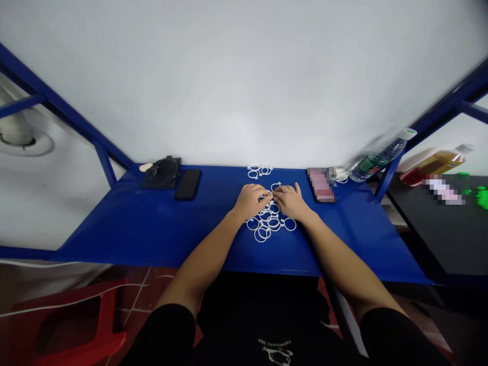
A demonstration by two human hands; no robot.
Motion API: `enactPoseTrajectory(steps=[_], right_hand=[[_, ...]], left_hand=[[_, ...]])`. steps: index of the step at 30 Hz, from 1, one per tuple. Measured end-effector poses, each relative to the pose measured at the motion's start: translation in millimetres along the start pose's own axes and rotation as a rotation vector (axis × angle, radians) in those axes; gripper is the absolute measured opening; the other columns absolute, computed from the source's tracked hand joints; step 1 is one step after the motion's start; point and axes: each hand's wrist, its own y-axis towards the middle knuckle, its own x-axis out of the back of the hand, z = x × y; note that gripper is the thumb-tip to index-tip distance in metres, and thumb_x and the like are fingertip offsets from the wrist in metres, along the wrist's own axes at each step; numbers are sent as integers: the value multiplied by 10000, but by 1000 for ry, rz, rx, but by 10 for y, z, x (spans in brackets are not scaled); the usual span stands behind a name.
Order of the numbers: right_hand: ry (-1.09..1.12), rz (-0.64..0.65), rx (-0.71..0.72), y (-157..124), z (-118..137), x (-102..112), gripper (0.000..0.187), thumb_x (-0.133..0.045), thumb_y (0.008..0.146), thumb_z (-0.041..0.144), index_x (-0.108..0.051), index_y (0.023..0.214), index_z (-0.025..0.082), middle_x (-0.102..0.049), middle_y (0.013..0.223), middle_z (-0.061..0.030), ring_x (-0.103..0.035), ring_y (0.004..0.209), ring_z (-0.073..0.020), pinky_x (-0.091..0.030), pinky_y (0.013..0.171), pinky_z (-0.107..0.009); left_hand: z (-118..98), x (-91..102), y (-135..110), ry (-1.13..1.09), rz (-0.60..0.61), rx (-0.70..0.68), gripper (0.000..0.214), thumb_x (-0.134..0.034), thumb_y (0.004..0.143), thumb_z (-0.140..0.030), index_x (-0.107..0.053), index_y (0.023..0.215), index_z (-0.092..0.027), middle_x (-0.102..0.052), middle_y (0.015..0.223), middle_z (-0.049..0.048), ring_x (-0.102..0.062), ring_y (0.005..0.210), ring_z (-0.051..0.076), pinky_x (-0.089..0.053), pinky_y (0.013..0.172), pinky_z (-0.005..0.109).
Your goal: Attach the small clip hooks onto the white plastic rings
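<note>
Several white plastic rings (269, 223) lie in a loose pile on the blue table (152, 229), right in front of me. My left hand (250, 200) and my right hand (290, 201) rest on the far side of that pile, fingers curled and fingertips meeting over one white ring (272, 194) that both pinch. A smaller cluster of white rings (260, 171) lies further back near the wall, apart from both hands.
A black phone (188, 184) and a dark bundle (162, 173) lie at the back left. A blurred pink item (321, 185), a white cord (340, 174) and a lying plastic bottle (377, 156) sit back right. A red stool (76, 325) stands lower left; a black table (438, 223) adjoins on the right.
</note>
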Motion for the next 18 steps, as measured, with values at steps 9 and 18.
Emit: enactPoseTrajectory(steps=[9, 18], right_hand=[[127, -101, 42, 1, -47, 57, 409, -426, 1047, 295, -723, 1316, 208, -658, 1282, -154, -568, 1222, -351, -341, 1160, -697], [231, -276, 419, -83, 215, 60, 312, -508, 1038, 262, -741, 1246, 269, -711, 1231, -88, -569, 1335, -305, -369, 1228, -624]], left_hand=[[24, -8, 13, -25, -2, 65, 196, -649, 1007, -374, -767, 1041, -222, -785, 1064, 44, -703, 1010, 221, -497, 984, 426], [78, 10, 46, -148, -98, 141, 225, -584, 1025, -297, -751, 914, -195, -775, 866, 33, -716, 833, 182, -541, 829, 315]])
